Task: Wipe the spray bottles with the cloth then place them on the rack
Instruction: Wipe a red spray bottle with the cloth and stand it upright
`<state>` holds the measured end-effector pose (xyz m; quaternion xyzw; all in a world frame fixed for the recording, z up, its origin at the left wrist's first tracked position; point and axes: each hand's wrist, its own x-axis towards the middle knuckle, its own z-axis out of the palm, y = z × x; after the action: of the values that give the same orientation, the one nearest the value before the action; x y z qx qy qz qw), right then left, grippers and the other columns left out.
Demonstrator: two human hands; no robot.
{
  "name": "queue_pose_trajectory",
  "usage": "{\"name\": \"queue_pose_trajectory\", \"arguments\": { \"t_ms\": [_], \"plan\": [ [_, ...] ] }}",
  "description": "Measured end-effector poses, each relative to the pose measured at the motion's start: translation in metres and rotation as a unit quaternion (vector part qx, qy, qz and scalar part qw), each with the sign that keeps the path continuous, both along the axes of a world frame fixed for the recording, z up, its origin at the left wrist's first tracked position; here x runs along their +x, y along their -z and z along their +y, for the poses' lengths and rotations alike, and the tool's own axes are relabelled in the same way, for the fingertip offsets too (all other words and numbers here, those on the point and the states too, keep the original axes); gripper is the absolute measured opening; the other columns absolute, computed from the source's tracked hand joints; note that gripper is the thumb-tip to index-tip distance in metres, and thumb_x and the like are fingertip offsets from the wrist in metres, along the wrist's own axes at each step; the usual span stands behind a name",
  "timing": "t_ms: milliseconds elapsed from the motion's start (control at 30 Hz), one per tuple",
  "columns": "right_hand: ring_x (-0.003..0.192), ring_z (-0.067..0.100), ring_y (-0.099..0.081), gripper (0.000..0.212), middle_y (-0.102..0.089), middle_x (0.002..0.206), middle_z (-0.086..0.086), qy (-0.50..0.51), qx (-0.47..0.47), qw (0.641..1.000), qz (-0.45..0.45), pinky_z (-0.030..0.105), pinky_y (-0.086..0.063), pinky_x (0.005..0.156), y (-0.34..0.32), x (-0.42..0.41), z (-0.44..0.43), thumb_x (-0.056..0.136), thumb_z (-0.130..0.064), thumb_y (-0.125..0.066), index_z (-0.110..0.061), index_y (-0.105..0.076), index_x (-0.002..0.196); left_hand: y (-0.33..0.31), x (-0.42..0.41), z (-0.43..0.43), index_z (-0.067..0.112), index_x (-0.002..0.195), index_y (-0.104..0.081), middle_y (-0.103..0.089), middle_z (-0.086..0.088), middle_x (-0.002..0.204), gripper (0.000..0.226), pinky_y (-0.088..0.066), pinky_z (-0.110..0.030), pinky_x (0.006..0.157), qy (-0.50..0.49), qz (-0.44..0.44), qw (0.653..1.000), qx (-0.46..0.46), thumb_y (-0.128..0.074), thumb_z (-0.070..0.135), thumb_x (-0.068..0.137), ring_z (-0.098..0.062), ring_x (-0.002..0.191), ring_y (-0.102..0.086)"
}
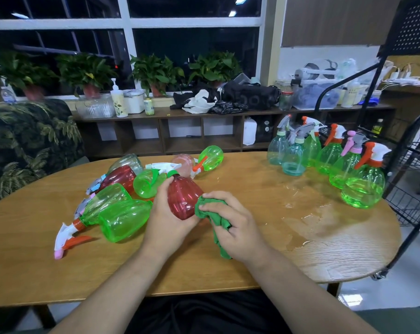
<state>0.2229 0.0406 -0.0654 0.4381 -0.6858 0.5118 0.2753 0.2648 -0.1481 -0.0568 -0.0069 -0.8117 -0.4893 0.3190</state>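
The left hand (170, 218) is gripping 1 red bottle (183, 198) just above the table (204, 268), fingers curling round its ribbed, translucent body, with the green collar pointing away. The right hand (235, 225) is clutching a bunched green cloth (210, 213) and pressing it against the bottle's right side. 7 bottles are lying in a pile (123, 220) at left: 4 green, 1 red, 1 clear, 1 pink. 6 are standing in a row (330, 155) at right beside the black rack (411, 189): 4 green, 2 teal.
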Motion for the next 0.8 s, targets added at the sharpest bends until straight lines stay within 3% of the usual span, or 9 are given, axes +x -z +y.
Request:
{"name": "queue_pose_trajectory", "arguments": {
  "t_ms": [133,300,433,500,567,667,800],
  "plan": [
    [0.13,0.025,-0.062,0.037,-0.064,0.138,0.006,0.024,0.004,0.999,0.025,0.046,-0.054,0.106,0.0,0.001,-0.002,0.09,0.008,-0.063,-0.007,-0.079,0.12,0.002,-0.001,0.0,0.038,0.152,-0.041,-0.057,0.01,0.142,0.109,-0.055,-0.042,0.105,0.002,0.008,0.999,-0.038,-0.095,0.057,0.058,-0.013,0.126,-0.063],
    [0.129,0.02,-0.063,0.044,-0.066,0.132,0.003,0.023,-0.064,0.995,-0.077,0.035,-0.053,0.108,-0.004,0.0,0.003,0.09,0.02,-0.061,-0.009,-0.079,0.118,0.0,0.006,0.006,0.036,0.155,-0.041,-0.05,0.018,0.145,0.114,-0.044,-0.021,0.112,0.053,0.021,0.99,-0.127,-0.1,0.054,0.058,0.0,0.133,-0.053],
    [0.125,0.024,-0.065,0.037,-0.07,0.125,0.001,0.005,-0.128,0.974,-0.186,0.046,-0.052,0.111,-0.008,-0.004,0.007,0.097,0.007,-0.057,-0.014,-0.077,0.121,-0.002,0.012,0.012,0.037,0.158,-0.04,-0.053,0.013,0.15,0.116,-0.048,-0.039,0.115,0.112,0.014,0.983,-0.146,-0.103,0.051,0.061,-0.013,0.137,-0.057],
    [0.123,0.027,-0.066,0.035,-0.071,0.125,0.004,-0.038,-0.159,0.953,-0.254,0.053,-0.054,0.108,-0.012,-0.003,0.009,0.104,0.001,-0.054,-0.018,-0.074,0.125,-0.005,0.016,0.014,0.04,0.158,-0.039,-0.055,0.016,0.149,0.118,-0.048,-0.037,0.116,0.131,0.001,0.983,-0.133,-0.105,0.048,0.059,-0.012,0.137,-0.058],
    [0.123,0.03,-0.066,0.038,-0.071,0.128,0.006,-0.077,-0.181,0.931,-0.307,0.052,-0.057,0.105,-0.017,-0.001,0.011,0.107,0.004,-0.052,-0.022,-0.073,0.126,-0.007,0.02,0.015,0.039,0.157,-0.039,-0.055,0.022,0.149,0.119,-0.048,-0.032,0.115,0.157,-0.014,0.98,-0.119,-0.106,0.04,0.059,-0.008,0.137,-0.058],
    [0.125,0.028,-0.066,0.041,-0.07,0.132,0.004,-0.092,-0.198,0.916,-0.336,0.044,-0.058,0.104,-0.023,0.0,0.014,0.105,0.004,-0.057,-0.029,-0.072,0.125,-0.004,0.019,0.011,0.03,0.16,-0.032,-0.055,0.018,0.149,0.12,-0.05,-0.037,0.114,0.202,-0.047,0.971,-0.117,-0.105,0.026,0.065,-0.011,0.138,-0.057],
    [0.124,0.023,-0.068,0.033,-0.072,0.128,-0.002,-0.07,-0.199,0.921,-0.328,0.042,-0.058,0.104,-0.024,-0.002,0.014,0.1,0.006,-0.066,-0.02,-0.072,0.12,0.0,0.016,0.01,0.029,0.161,-0.028,-0.055,0.015,0.149,0.121,-0.048,-0.038,0.115,0.214,-0.057,0.968,-0.121,-0.103,0.023,0.067,-0.014,0.139,-0.057]
  ]
}}
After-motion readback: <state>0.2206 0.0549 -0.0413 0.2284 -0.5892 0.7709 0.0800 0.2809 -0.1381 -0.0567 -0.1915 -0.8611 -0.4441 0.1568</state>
